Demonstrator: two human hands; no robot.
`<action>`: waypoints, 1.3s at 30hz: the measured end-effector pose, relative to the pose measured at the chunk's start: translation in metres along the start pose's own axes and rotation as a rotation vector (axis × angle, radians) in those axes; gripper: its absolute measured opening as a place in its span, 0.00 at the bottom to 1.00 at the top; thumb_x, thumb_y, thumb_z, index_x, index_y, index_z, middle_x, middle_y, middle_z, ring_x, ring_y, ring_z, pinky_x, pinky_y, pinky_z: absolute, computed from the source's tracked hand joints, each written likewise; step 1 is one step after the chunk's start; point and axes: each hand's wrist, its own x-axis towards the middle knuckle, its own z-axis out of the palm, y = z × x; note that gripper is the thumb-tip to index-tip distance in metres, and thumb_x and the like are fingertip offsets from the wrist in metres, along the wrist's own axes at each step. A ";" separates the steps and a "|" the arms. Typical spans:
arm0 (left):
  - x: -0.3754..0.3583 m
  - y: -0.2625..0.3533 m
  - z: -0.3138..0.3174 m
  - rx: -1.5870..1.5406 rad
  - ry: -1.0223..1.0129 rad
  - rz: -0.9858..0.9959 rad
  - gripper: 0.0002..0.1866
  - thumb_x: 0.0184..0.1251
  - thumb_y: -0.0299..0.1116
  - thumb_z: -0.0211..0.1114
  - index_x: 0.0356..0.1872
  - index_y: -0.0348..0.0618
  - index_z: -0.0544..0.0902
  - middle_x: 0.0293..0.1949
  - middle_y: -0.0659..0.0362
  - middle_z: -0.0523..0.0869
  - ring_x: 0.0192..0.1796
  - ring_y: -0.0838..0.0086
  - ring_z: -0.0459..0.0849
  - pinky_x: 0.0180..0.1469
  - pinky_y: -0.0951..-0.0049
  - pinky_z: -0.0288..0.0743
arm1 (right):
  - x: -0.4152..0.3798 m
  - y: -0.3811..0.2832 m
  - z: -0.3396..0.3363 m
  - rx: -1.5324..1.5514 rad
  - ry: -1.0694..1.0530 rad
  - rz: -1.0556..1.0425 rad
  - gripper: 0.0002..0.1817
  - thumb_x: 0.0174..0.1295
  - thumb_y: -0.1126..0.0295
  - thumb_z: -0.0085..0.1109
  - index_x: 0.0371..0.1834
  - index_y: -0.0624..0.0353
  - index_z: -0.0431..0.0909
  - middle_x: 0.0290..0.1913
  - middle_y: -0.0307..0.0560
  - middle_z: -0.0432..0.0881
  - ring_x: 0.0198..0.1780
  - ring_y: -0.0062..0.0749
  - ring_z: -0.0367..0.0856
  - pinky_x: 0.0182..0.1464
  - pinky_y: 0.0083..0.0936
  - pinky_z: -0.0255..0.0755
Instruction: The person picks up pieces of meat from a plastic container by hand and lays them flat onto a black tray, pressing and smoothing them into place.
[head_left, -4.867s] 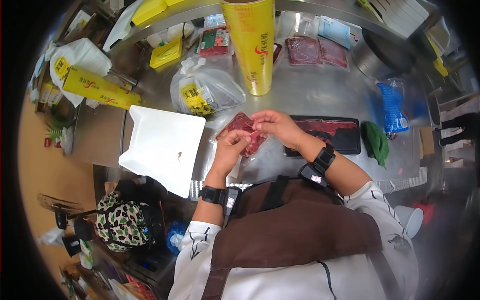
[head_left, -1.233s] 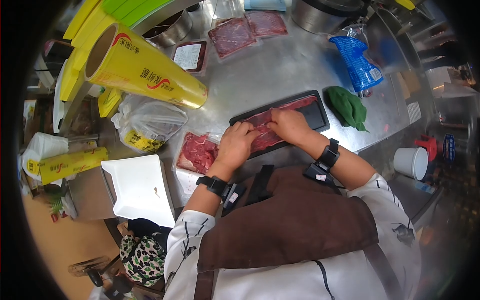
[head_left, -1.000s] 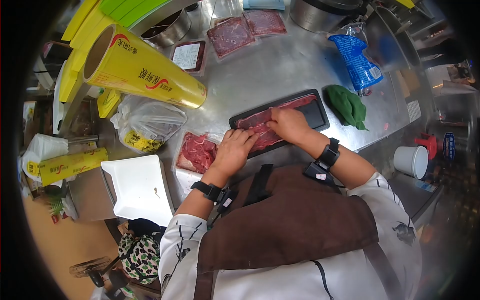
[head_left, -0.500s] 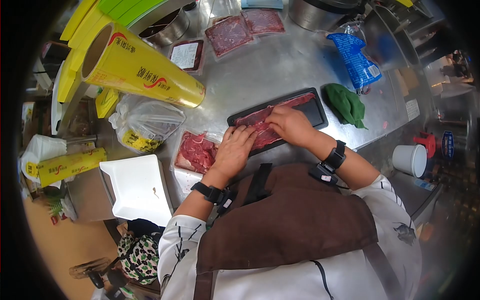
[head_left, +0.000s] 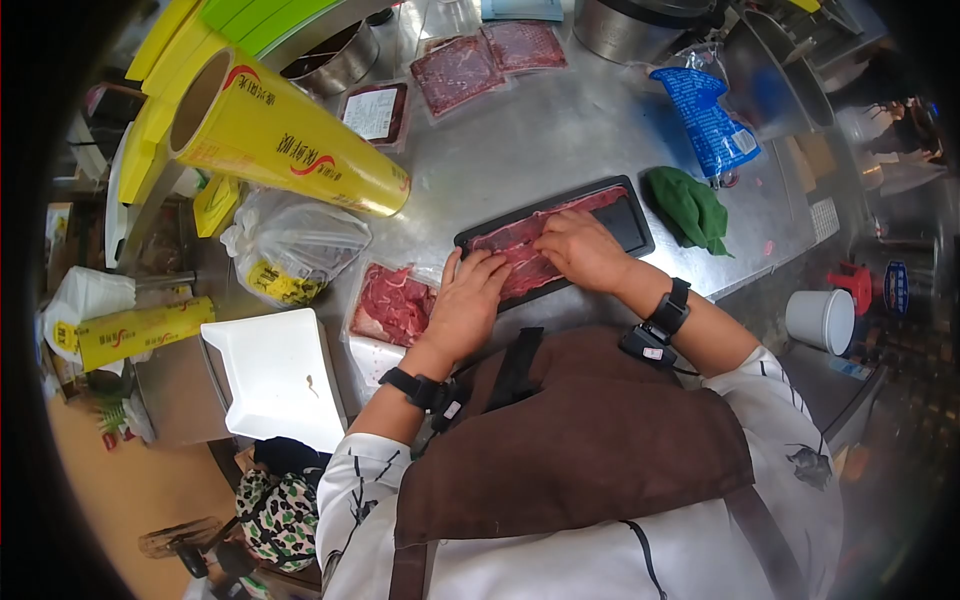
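Note:
Thin slices of red meat [head_left: 508, 238] lie along a long black tray [head_left: 640, 226] on the steel counter. My left hand [head_left: 468, 298] rests over the tray's left end, fingers on the meat, thumb apart from them. My right hand [head_left: 580, 250] is at the middle of the tray, its fingers pressed together on the meat slices; the fingertips partly hide what they grip. Left of my left hand, a pile of raw meat [head_left: 392, 305] sits in clear plastic packaging. Bare black tray bottom shows at the right end.
A large yellow film roll [head_left: 300, 140], a plastic bag [head_left: 300, 240] and a white tray [head_left: 275, 375] are on the left. A green cloth [head_left: 686, 208] and blue packet [head_left: 705, 120] lie right. Packed meat [head_left: 455, 72] lies behind, near a metal pot [head_left: 640, 30].
My left thumb has spread slightly away from the fingers. The right hand has barely moved, still at the meat slices.

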 end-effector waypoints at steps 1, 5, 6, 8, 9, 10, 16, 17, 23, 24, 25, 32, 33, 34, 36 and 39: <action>0.000 -0.001 -0.005 -0.032 0.052 -0.027 0.24 0.58 0.23 0.60 0.58 0.42 0.80 0.62 0.53 0.78 0.69 0.57 0.72 0.77 0.47 0.53 | 0.001 -0.001 -0.001 0.032 0.025 0.003 0.08 0.61 0.71 0.61 0.42 0.56 0.87 0.42 0.46 0.81 0.52 0.46 0.78 0.56 0.42 0.71; -0.016 -0.018 -0.020 -0.103 0.341 -0.201 0.21 0.56 0.20 0.58 0.52 0.44 0.81 0.56 0.54 0.80 0.65 0.54 0.73 0.75 0.45 0.57 | 0.002 -0.007 -0.015 0.128 0.131 0.055 0.09 0.62 0.72 0.61 0.43 0.56 0.86 0.43 0.45 0.81 0.52 0.45 0.78 0.57 0.42 0.71; -0.023 -0.022 -0.022 -0.117 0.404 -0.265 0.20 0.56 0.20 0.58 0.52 0.43 0.82 0.56 0.54 0.80 0.65 0.54 0.73 0.74 0.45 0.58 | 0.002 -0.006 -0.015 0.134 0.133 0.052 0.09 0.61 0.72 0.61 0.43 0.55 0.86 0.43 0.45 0.81 0.52 0.44 0.78 0.56 0.42 0.71; -0.032 -0.025 -0.025 -0.089 0.472 -0.317 0.20 0.55 0.19 0.58 0.50 0.42 0.82 0.54 0.54 0.81 0.62 0.52 0.74 0.72 0.45 0.61 | 0.003 -0.007 -0.014 0.102 0.103 -0.023 0.09 0.60 0.73 0.62 0.43 0.55 0.86 0.42 0.44 0.81 0.52 0.43 0.77 0.56 0.41 0.71; -0.034 -0.023 -0.027 -0.082 0.418 -0.257 0.20 0.54 0.19 0.59 0.50 0.42 0.83 0.53 0.54 0.81 0.62 0.53 0.75 0.72 0.46 0.61 | 0.004 -0.010 -0.010 0.063 0.071 -0.094 0.09 0.59 0.73 0.62 0.43 0.54 0.86 0.42 0.44 0.80 0.51 0.42 0.77 0.56 0.40 0.70; -0.036 -0.019 -0.029 -0.074 0.364 -0.199 0.20 0.54 0.19 0.59 0.49 0.42 0.83 0.53 0.54 0.82 0.62 0.53 0.75 0.72 0.46 0.61 | 0.006 -0.012 -0.007 0.024 0.039 -0.166 0.09 0.59 0.73 0.63 0.43 0.54 0.86 0.41 0.43 0.80 0.51 0.42 0.77 0.56 0.39 0.70; -0.027 0.003 -0.018 -0.109 0.173 -0.037 0.19 0.56 0.24 0.67 0.51 0.42 0.85 0.51 0.56 0.83 0.61 0.58 0.77 0.70 0.49 0.64 | 0.024 -0.025 0.013 -0.030 -0.010 -0.279 0.07 0.56 0.68 0.67 0.37 0.53 0.85 0.38 0.40 0.78 0.49 0.38 0.76 0.54 0.40 0.68; -0.025 0.002 -0.014 -0.093 0.159 -0.033 0.19 0.56 0.24 0.66 0.52 0.42 0.85 0.52 0.56 0.83 0.61 0.58 0.77 0.70 0.49 0.64 | 0.026 -0.027 0.017 -0.033 -0.031 -0.266 0.06 0.56 0.67 0.67 0.35 0.53 0.85 0.38 0.40 0.78 0.49 0.38 0.76 0.54 0.40 0.68; -0.021 -0.007 0.007 -0.011 0.132 -0.015 0.19 0.58 0.24 0.66 0.52 0.41 0.85 0.54 0.56 0.82 0.63 0.57 0.76 0.71 0.50 0.63 | 0.039 -0.026 0.032 -0.109 -0.088 -0.245 0.06 0.56 0.65 0.66 0.32 0.53 0.84 0.38 0.41 0.78 0.48 0.39 0.76 0.51 0.40 0.69; -0.022 -0.007 0.007 -0.008 0.133 -0.016 0.18 0.58 0.25 0.66 0.52 0.41 0.85 0.54 0.56 0.82 0.63 0.57 0.76 0.71 0.50 0.63 | 0.039 -0.026 0.034 -0.117 -0.095 -0.233 0.06 0.56 0.65 0.65 0.32 0.54 0.84 0.37 0.41 0.79 0.48 0.39 0.76 0.51 0.41 0.69; -0.023 -0.007 0.007 -0.006 0.133 -0.017 0.18 0.58 0.25 0.66 0.52 0.41 0.85 0.54 0.56 0.82 0.63 0.57 0.76 0.71 0.50 0.63 | 0.039 -0.025 0.035 -0.125 -0.103 -0.220 0.06 0.57 0.65 0.65 0.31 0.54 0.83 0.37 0.42 0.79 0.47 0.40 0.76 0.51 0.41 0.69; -0.024 -0.007 0.005 -0.013 0.116 -0.010 0.18 0.58 0.25 0.65 0.52 0.42 0.85 0.54 0.55 0.81 0.63 0.57 0.75 0.71 0.49 0.63 | 0.039 -0.024 0.039 0.034 0.020 -0.130 0.06 0.59 0.67 0.65 0.30 0.56 0.83 0.36 0.45 0.78 0.47 0.43 0.77 0.52 0.43 0.70; -0.024 -0.007 0.004 -0.010 0.110 -0.008 0.18 0.58 0.25 0.65 0.52 0.42 0.85 0.54 0.55 0.81 0.63 0.57 0.75 0.71 0.49 0.63 | 0.040 -0.024 0.040 0.046 0.046 -0.114 0.06 0.58 0.67 0.65 0.31 0.57 0.83 0.36 0.45 0.78 0.47 0.43 0.77 0.52 0.42 0.70; -0.024 -0.006 0.003 -0.007 0.103 -0.006 0.18 0.58 0.25 0.65 0.52 0.42 0.85 0.54 0.55 0.81 0.63 0.57 0.75 0.71 0.49 0.63 | 0.040 -0.023 0.041 0.057 0.071 -0.098 0.06 0.58 0.67 0.66 0.31 0.57 0.83 0.35 0.45 0.78 0.47 0.43 0.77 0.52 0.41 0.70; -0.023 -0.006 0.003 -0.015 0.104 -0.007 0.18 0.57 0.25 0.66 0.52 0.42 0.85 0.54 0.55 0.82 0.63 0.57 0.75 0.71 0.49 0.63 | 0.040 -0.023 0.041 0.030 0.036 -0.099 0.06 0.58 0.66 0.66 0.32 0.56 0.83 0.36 0.44 0.78 0.47 0.43 0.77 0.52 0.40 0.69; -0.022 -0.008 0.004 -0.032 0.097 -0.004 0.20 0.57 0.25 0.66 0.53 0.42 0.84 0.55 0.55 0.81 0.64 0.56 0.75 0.72 0.49 0.62 | 0.040 -0.021 0.041 0.006 0.004 -0.109 0.07 0.58 0.66 0.67 0.34 0.56 0.84 0.36 0.44 0.79 0.47 0.43 0.77 0.52 0.40 0.69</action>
